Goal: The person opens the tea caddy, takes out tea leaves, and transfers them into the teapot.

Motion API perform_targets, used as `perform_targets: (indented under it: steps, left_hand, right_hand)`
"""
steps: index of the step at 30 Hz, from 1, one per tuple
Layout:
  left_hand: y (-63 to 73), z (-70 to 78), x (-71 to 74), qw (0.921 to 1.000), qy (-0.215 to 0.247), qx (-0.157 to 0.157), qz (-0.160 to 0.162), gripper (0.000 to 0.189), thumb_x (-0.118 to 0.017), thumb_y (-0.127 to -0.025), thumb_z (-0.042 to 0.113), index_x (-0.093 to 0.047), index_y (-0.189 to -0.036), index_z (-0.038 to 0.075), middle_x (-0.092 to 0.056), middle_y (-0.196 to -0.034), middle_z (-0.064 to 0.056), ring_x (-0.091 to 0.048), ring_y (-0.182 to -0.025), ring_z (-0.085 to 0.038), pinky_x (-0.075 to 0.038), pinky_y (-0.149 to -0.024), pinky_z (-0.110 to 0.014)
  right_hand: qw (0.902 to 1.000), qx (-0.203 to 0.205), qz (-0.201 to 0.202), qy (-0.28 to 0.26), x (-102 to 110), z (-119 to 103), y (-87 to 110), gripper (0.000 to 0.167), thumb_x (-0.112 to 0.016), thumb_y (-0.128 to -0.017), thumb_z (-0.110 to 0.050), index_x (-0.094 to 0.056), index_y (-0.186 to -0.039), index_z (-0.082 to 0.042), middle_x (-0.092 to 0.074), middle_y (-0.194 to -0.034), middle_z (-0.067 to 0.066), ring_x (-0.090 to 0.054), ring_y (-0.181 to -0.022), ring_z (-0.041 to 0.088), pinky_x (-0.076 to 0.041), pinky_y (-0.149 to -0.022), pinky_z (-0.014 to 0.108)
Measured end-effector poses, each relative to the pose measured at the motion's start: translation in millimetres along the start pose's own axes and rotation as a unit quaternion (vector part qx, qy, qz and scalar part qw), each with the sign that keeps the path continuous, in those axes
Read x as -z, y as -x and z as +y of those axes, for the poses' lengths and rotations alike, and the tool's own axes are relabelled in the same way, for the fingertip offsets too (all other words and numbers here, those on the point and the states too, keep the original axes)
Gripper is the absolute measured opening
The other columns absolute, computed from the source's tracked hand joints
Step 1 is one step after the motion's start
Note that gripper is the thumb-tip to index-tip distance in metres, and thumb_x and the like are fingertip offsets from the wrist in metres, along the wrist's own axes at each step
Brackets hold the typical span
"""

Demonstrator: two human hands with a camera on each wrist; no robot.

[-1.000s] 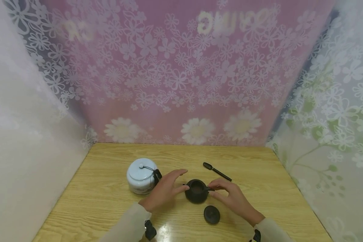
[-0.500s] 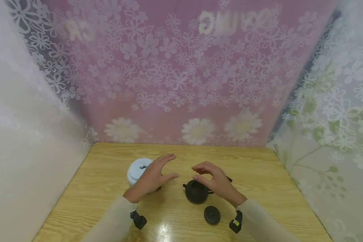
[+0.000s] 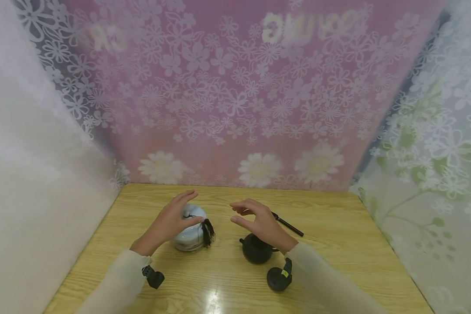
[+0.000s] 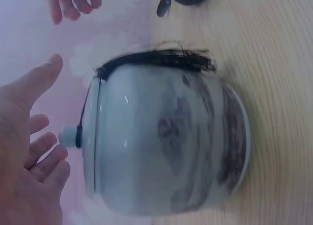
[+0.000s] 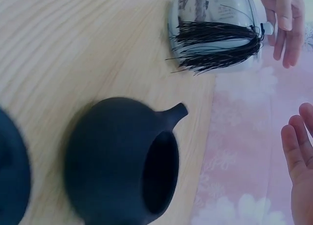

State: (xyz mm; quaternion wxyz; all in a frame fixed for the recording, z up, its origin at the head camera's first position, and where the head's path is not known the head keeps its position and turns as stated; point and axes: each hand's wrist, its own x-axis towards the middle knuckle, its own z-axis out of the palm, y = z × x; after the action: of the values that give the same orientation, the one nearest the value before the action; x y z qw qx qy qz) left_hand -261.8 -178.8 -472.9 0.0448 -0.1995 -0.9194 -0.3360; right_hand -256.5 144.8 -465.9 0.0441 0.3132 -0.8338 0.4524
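A pale blue-white lidded jar (image 3: 189, 237) with a black tassel (image 3: 208, 232) on its knob stands on the left of the table. My left hand (image 3: 170, 221) hovers over the jar's lid, thumb and fingers spread, holding nothing. In the left wrist view the fingers are near the lid's knob (image 4: 70, 136); whether they touch it I cannot tell. My right hand (image 3: 262, 221) is in the air above a dark teapot (image 3: 256, 249), fingers relaxed and holding nothing. The teapot is uncovered, its spout toward the jar. Its round dark lid (image 3: 278, 279) lies in front of it.
Behind the right hand a slim black tool (image 3: 290, 226), perhaps a tea scoop or brush, lies on the wooden table (image 3: 227, 279). Flower-patterned curtains (image 3: 235, 109) enclose the table at the back and both sides.
My right hand has let go of the teapot's handle, risen and moved left. My left hand has left the teapot's side and moved left to above the jar.
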Motion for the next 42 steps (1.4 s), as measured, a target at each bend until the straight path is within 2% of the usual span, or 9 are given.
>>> perform_targets:
  steps: [5,9,16,19,23,28,33,42]
  left_hand:
    - [9.6,-10.5,10.5,0.9999,-0.004,0.016,-0.005,0.095,-0.083,-0.094,0.055,-0.042,-0.169,0.014,-0.033,-0.178,-0.013,-0.035,-0.161,-0.046,-0.037,-0.122,-0.075]
    - [17.0,-19.2,14.7,0.9994,0.003,0.03,-0.016,0.1,-0.085,-0.092,0.058,-0.041,-0.17,0.015,-0.031,-0.178,-0.017,-0.032,-0.162,-0.051,-0.035,-0.121,-0.079]
    - [24.0,-37.1,10.9,0.9978,0.016,0.056,-0.031,0.113,-0.09,-0.085,0.061,-0.036,-0.171,0.012,-0.029,-0.178,-0.021,-0.032,-0.161,-0.053,-0.038,-0.12,-0.078]
    - [26.1,-43.0,8.1,0.9977,0.03,0.051,-0.033,0.117,-0.093,-0.083,0.058,-0.035,-0.17,0.005,-0.031,-0.175,-0.028,-0.035,-0.158,-0.055,-0.04,-0.119,-0.076]
    - [29.5,-49.7,4.0,0.9964,0.055,0.052,-0.038,0.121,-0.093,-0.084,0.057,-0.03,-0.171,-0.001,-0.034,-0.173,-0.029,-0.039,-0.157,-0.053,-0.042,-0.12,-0.072]
    - [34.1,-56.3,-0.4,0.9902,0.101,0.08,-0.054,0.12,-0.09,-0.088,0.056,-0.023,-0.173,0.003,-0.035,-0.174,-0.025,-0.046,-0.154,-0.048,-0.048,-0.117,-0.066]
    - [37.3,-60.3,-3.1,0.9829,0.136,0.109,-0.06,0.116,-0.089,-0.09,0.052,-0.021,-0.174,0.009,-0.036,-0.173,-0.023,-0.049,-0.151,-0.047,-0.051,-0.113,-0.064]
    - [37.5,-59.6,-4.4,0.9824,0.149,0.096,-0.06,0.112,-0.088,-0.093,0.047,-0.021,-0.174,0.009,-0.035,-0.174,-0.024,-0.048,-0.152,-0.046,-0.052,-0.113,-0.062]
  right_hand:
    - [1.0,-0.004,-0.007,-0.001,-10.9,-4.7,-17.4,0.044,-0.078,-0.103,-0.037,-0.07,-0.145,-0.025,-0.072,-0.137,0.001,-0.071,-0.125,0.03,-0.059,-0.109,0.047]
    - [0.9998,-0.006,-0.016,-0.006,-21.8,-5.5,-29.2,0.045,-0.079,-0.103,-0.037,-0.07,-0.146,-0.024,-0.072,-0.139,0.003,-0.07,-0.127,0.03,-0.058,-0.111,0.049]
    - [0.9996,-0.001,-0.027,-0.008,-44.0,-9.4,-48.7,0.045,-0.078,-0.104,-0.037,-0.07,-0.146,-0.023,-0.071,-0.138,0.004,-0.069,-0.127,0.026,-0.058,-0.111,0.045]
    - [0.9993,-0.002,-0.035,-0.008,-54.4,-10.9,-55.8,0.045,-0.078,-0.104,-0.035,-0.07,-0.147,-0.022,-0.07,-0.14,0.004,-0.068,-0.127,0.025,-0.058,-0.112,0.044]
    - [0.9991,-0.002,-0.041,-0.014,-69.4,-10.9,-63.1,0.044,-0.076,-0.105,-0.037,-0.071,-0.146,-0.021,-0.069,-0.141,0.002,-0.068,-0.128,0.027,-0.058,-0.113,0.043]
    - [0.9984,0.011,-0.041,-0.037,-87.4,-12.7,-69.8,0.043,-0.077,-0.105,-0.035,-0.073,-0.142,-0.015,-0.071,-0.136,0.003,-0.068,-0.127,0.027,-0.059,-0.111,0.043]
    - [0.9993,0.014,-0.031,-0.014,-102.2,-15.0,-74.4,0.043,-0.077,-0.104,-0.04,-0.075,-0.14,-0.017,-0.071,-0.134,0.0,-0.066,-0.124,0.018,-0.06,-0.107,0.036]
    - [0.9999,-0.007,-0.014,0.006,-117.5,-12.2,-80.7,0.035,-0.079,-0.103,-0.041,-0.08,-0.132,-0.021,-0.072,-0.133,-0.003,-0.064,-0.128,0.017,-0.057,-0.107,0.039]
